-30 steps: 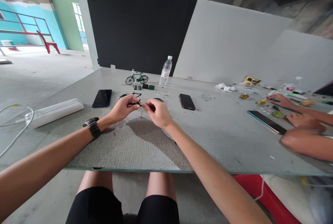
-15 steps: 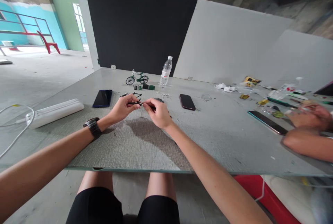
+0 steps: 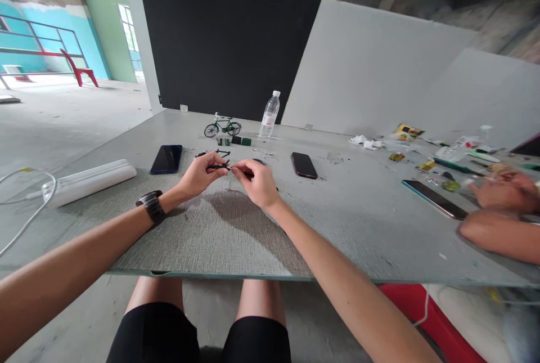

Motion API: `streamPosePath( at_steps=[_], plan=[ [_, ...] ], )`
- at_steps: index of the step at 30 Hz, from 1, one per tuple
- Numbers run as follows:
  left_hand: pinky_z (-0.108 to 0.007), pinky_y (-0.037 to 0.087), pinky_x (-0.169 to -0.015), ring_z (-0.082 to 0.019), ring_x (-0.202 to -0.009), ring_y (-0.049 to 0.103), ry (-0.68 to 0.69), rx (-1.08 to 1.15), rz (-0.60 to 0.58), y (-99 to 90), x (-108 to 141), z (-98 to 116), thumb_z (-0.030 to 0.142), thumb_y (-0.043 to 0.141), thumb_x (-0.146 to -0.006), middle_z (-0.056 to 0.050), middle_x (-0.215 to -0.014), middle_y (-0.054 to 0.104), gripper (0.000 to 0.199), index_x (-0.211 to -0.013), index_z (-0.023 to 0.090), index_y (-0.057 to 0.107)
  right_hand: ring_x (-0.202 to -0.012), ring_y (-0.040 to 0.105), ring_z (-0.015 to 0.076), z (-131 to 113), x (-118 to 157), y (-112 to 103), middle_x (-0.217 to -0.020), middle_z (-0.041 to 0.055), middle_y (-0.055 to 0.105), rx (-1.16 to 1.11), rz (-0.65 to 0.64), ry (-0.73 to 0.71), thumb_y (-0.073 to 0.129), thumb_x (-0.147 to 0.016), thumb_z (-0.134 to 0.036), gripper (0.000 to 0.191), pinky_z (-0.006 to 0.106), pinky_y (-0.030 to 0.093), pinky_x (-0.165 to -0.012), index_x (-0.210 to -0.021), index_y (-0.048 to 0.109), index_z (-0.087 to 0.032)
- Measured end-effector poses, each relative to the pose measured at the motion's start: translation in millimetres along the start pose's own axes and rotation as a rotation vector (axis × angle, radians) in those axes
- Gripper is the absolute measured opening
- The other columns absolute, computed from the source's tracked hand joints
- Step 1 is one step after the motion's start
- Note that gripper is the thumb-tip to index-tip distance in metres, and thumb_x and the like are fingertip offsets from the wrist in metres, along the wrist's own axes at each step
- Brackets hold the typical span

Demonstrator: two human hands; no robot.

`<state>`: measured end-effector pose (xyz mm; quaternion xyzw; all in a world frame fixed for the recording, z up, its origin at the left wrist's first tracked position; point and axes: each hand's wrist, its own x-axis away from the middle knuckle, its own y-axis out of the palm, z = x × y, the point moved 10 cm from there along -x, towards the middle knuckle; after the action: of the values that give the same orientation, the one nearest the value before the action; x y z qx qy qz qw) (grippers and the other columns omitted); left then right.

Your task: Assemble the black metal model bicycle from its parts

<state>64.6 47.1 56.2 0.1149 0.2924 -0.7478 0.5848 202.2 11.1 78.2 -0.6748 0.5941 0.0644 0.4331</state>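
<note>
My left hand (image 3: 201,174) is closed in a pinch on a thin black part (image 3: 217,167), too small to name for certain. Fingertip to fingertip with it, my right hand (image 3: 255,182) is also pinched, around a dark slim piece mostly hidden by the fingers. Behind the hands lie a black frame-like piece (image 3: 223,153) and a small dark wheel (image 3: 259,161), partly covered by my right hand. Farther back stands a green model bicycle (image 3: 223,126), upright. Small green and black blocks (image 3: 241,141) sit just in front of it.
A phone (image 3: 166,159) and a white power strip (image 3: 90,182) lie to the left. To the right is another phone (image 3: 304,165); a water bottle (image 3: 269,115) stands behind. At far right, a co-worker's hands (image 3: 504,191) are near a third phone (image 3: 434,198) and scattered parts.
My hands stay almost in the same place, fingertips still together at the small black part. The co-worker's hands at the right have shifted slightly.
</note>
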Motion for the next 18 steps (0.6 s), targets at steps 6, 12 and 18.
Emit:
streamPosePath(
  at_steps=[6, 12, 18],
  plan=[
    [-0.025, 0.045, -0.062, -0.015, -0.072, 0.059, 0.011, -0.015, -0.007, 1.6, 0.1, 0.7, 0.034, 0.071, -0.081, -0.003, -0.08, 0.066, 0.022, -0.083, 0.018, 0.056, -0.077, 0.065, 0.0163, 4.1, 0.4, -0.9, -0.088, 0.0051, 0.07, -0.013, 0.028, 0.005, 0.067, -0.091, -0.03, 0.012, 0.029, 0.051, -0.069, -0.093, 0.069, -0.019],
    [-0.026, 0.044, -0.061, -0.015, -0.069, 0.058, 0.011, -0.018, 0.004, 3.5, 0.7, -0.2, 0.034, 0.071, -0.081, -0.001, -0.075, 0.063, 0.022, -0.084, 0.019, 0.056, -0.074, 0.061, 0.0157, -3.3, 2.4, -0.3, -0.086, 0.0049, 0.065, 0.033, 0.047, -0.017, 0.062, -0.093, -0.032, 0.015, 0.028, 0.05, -0.067, -0.095, 0.068, -0.019],
    [-0.025, 0.044, -0.062, -0.014, -0.068, 0.057, 0.016, -0.025, -0.005, 6.7, 2.1, -0.6, 0.035, 0.071, -0.082, 0.0, -0.076, 0.064, 0.023, -0.084, 0.018, 0.056, -0.074, 0.06, 0.0158, -7.1, 3.3, 0.9, -0.085, 0.0047, 0.062, 0.071, 0.04, -0.028, 0.06, -0.093, -0.026, 0.009, 0.027, 0.049, -0.066, -0.093, 0.068, -0.021]
  ],
)
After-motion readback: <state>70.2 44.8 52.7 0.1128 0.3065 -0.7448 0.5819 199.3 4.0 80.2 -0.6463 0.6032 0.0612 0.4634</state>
